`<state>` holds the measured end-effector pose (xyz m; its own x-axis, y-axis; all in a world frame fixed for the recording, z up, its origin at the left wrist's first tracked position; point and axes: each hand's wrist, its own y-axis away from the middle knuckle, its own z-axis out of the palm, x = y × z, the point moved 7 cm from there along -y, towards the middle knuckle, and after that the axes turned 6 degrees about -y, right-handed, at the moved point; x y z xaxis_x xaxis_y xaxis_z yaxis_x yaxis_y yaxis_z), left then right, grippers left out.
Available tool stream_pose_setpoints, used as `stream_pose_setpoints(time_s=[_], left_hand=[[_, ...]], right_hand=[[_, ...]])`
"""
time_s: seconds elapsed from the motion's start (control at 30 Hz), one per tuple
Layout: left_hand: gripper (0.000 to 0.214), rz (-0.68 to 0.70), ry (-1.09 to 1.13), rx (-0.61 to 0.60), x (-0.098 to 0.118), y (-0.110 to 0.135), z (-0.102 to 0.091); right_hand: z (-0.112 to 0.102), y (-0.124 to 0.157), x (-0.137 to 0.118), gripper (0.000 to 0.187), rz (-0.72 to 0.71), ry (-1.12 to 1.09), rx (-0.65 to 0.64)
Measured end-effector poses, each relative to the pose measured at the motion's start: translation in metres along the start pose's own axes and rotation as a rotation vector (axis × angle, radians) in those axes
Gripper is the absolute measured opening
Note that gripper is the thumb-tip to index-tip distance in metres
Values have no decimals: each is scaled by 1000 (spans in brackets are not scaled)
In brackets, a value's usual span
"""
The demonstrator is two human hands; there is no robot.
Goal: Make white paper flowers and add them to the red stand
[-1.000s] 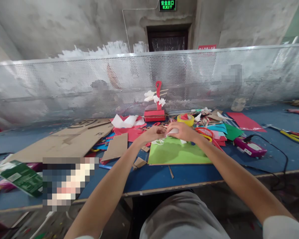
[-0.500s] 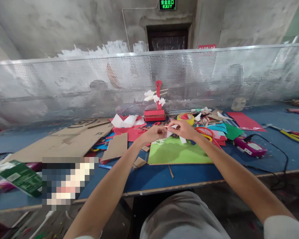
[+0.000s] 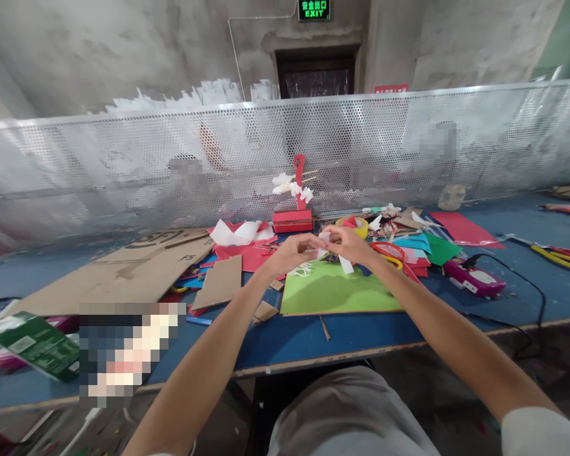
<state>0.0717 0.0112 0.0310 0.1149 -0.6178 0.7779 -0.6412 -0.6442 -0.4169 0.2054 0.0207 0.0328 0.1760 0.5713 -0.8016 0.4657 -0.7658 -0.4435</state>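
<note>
Close together above the green sheet (image 3: pixel 335 292), my left hand (image 3: pixel 294 252) and my right hand (image 3: pixel 349 244) pinch a strip of white paper (image 3: pixel 346 264) between their fingertips. One end of the strip dangles below my right fingers. White fringed paper scraps (image 3: pixel 301 270) lie on the green sheet's upper left corner. Beyond my hands stands a red box (image 3: pixel 292 221) with a red upright (image 3: pixel 300 180) that carries white paper flowers (image 3: pixel 294 189) on thin sticks. Exactly how the fingertips fold around the paper is too small to tell.
Cardboard (image 3: pixel 118 272) covers the table's left side. A roll of yellow tape (image 3: pixel 358 228), scissors (image 3: pixel 389 252) and coloured paper lie behind my hands. At the right are a purple device (image 3: pixel 475 278) with a black cable and yellow-handled pliers (image 3: pixel 558 258). A perforated metal screen (image 3: pixel 247 152) bounds the back.
My fingers have shifted on the white paper, and my left fingertips now reach closer to the right ones. The whole view has slid slightly; the things on the table stay in place.
</note>
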Motion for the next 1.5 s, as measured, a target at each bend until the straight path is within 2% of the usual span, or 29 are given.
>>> stream_pose_setpoints(time_s=[0.3, 0.47, 0.67, 0.83, 1.0, 1.5], left_hand=[[15, -8, -131, 117, -9, -1, -11], [16, -28, -115, 176, -12, -2, -17], [23, -103, -30, 267, -14, -1, -24], [24, -54, -69, 287, -11, -1, -26], [18, -43, -139, 279, -11, -2, -25], [11, -62, -132, 306, -18, -3, -27]], right_hand=[[5, -2, 9, 28, 33, -14, -48], [7, -3, 3, 33, -38, 35, -29], [11, -2, -5, 33, -56, -97, -25], [15, -3, -1, 41, -15, -93, -10], [12, -4, 4, 36, -17, -67, 38], [16, -6, 13, 32, -20, -80, -2]])
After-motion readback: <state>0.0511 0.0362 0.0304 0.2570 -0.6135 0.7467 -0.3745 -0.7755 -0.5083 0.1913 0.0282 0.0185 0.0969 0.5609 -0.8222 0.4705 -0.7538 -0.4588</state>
